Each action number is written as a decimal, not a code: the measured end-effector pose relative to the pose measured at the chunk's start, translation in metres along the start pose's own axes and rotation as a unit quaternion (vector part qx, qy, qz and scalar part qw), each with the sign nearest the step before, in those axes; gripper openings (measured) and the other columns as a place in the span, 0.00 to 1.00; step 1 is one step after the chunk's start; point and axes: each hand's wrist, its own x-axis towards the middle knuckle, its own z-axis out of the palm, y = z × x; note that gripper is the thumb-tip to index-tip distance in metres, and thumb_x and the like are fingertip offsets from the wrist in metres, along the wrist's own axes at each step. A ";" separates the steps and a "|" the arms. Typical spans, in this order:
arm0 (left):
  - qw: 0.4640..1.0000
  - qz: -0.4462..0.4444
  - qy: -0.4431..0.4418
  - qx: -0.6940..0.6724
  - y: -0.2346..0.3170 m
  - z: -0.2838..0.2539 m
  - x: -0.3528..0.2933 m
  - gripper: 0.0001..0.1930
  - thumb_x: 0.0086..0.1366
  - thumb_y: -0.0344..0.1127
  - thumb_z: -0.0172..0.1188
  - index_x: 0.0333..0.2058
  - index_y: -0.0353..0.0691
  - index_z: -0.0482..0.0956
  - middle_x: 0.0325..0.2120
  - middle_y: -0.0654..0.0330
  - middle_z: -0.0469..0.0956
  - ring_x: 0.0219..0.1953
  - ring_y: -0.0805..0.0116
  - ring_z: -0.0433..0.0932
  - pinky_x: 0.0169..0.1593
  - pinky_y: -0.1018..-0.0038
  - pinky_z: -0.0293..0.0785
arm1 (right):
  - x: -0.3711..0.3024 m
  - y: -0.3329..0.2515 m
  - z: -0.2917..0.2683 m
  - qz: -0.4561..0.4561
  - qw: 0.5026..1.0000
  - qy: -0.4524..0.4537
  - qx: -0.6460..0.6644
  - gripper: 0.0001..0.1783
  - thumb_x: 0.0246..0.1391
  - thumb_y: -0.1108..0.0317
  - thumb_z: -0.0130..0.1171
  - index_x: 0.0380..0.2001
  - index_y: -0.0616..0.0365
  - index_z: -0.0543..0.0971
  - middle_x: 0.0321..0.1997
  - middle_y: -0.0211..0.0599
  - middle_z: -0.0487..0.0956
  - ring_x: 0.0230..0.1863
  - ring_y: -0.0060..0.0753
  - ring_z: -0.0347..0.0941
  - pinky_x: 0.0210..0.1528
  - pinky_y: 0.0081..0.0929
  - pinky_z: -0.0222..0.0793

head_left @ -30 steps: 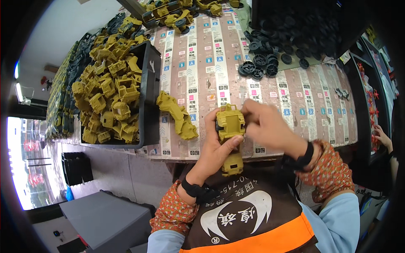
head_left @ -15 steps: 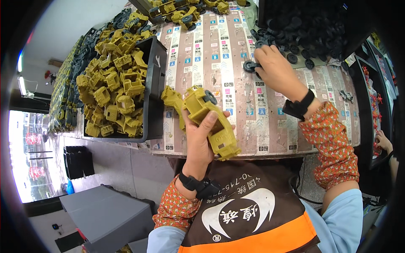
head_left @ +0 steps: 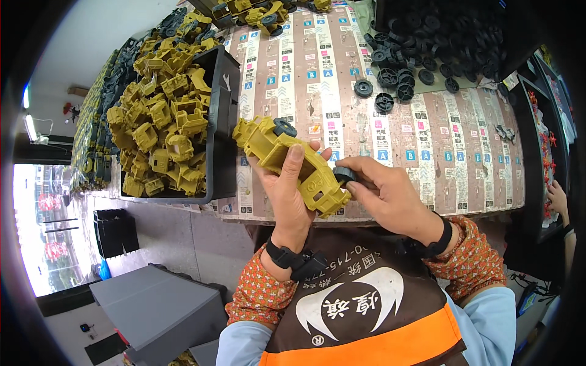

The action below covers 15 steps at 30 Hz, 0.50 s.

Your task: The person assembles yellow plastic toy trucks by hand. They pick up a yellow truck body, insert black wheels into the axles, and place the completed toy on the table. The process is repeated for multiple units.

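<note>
My left hand (head_left: 285, 189) is closed around an olive-yellow plastic toy truck body (head_left: 311, 183), held tilted above the near part of the table. One black wheel (head_left: 284, 127) sits on the body's far end. Between the thumb and fingers of my right hand (head_left: 384, 192) is another black toy wheel (head_left: 345, 175), right beside the body's near end. Whether that wheel touches the body I cannot tell. Several loose black wheels (head_left: 384, 102) lie farther off on the patterned tabletop (head_left: 342, 55), in front of a large heap of wheels (head_left: 452, 43).
At left a dark bin (head_left: 223, 122) is piled with yellow truck bodies (head_left: 160, 116). Part-built yellow trucks (head_left: 265, 18) lie at the table's far edge. On the right, a dark rack (head_left: 531, 152) holds small red parts; another person's hand (head_left: 557, 198) reaches there.
My right hand has come back from the wheel heap toward me, bringing a wheel to the near end of the truck body. The left hand has shifted the body slightly left.
</note>
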 end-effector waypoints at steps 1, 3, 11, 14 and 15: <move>1.000 0.019 0.007 0.004 0.000 0.000 0.000 0.27 0.71 0.32 0.64 0.61 0.46 0.58 0.42 0.55 0.79 0.44 0.62 0.83 0.49 0.59 0.87 | -0.001 0.000 0.001 -0.003 1.000 -0.001 0.017 0.19 0.62 0.76 0.56 0.57 0.61 0.75 0.34 0.51 0.81 0.31 0.47 0.81 0.34 0.35 0.74; 0.998 0.056 0.021 0.012 -0.001 0.003 -0.001 0.28 0.71 0.30 0.63 0.62 0.48 0.56 0.44 0.56 0.77 0.46 0.62 0.82 0.49 0.57 0.87 | -0.004 0.001 0.005 -0.018 1.000 0.008 0.016 0.21 0.61 0.77 0.55 0.58 0.62 0.74 0.35 0.53 0.82 0.32 0.50 0.82 0.34 0.36 0.74; 0.993 0.108 0.026 0.029 -0.003 0.014 -0.008 0.41 0.66 0.22 0.65 0.69 0.53 0.49 0.53 0.56 0.70 0.46 0.62 0.81 0.49 0.55 0.87 | -0.021 -0.001 0.013 -0.025 0.998 -0.001 -0.066 0.29 0.55 0.83 0.49 0.62 0.66 0.71 0.42 0.55 0.82 0.42 0.44 0.84 0.44 0.34 0.78; 0.992 0.114 0.024 0.057 -0.008 0.011 -0.012 0.44 0.64 0.19 0.66 0.70 0.53 0.48 0.54 0.56 0.69 0.46 0.63 0.81 0.48 0.57 0.87 | -0.023 0.004 0.017 -0.032 0.998 0.010 -0.054 0.29 0.51 0.80 0.50 0.60 0.65 0.71 0.32 0.57 0.82 0.31 0.58 0.83 0.34 0.42 0.77; 0.990 0.120 0.025 0.070 -0.010 0.011 -0.015 0.45 0.63 0.18 0.67 0.70 0.52 0.48 0.53 0.56 0.69 0.46 0.63 0.81 0.48 0.57 0.87 | -0.028 0.004 0.018 -0.029 0.998 0.010 -0.052 0.29 0.50 0.80 0.50 0.59 0.65 0.72 0.31 0.57 0.82 0.30 0.56 0.83 0.34 0.41 0.77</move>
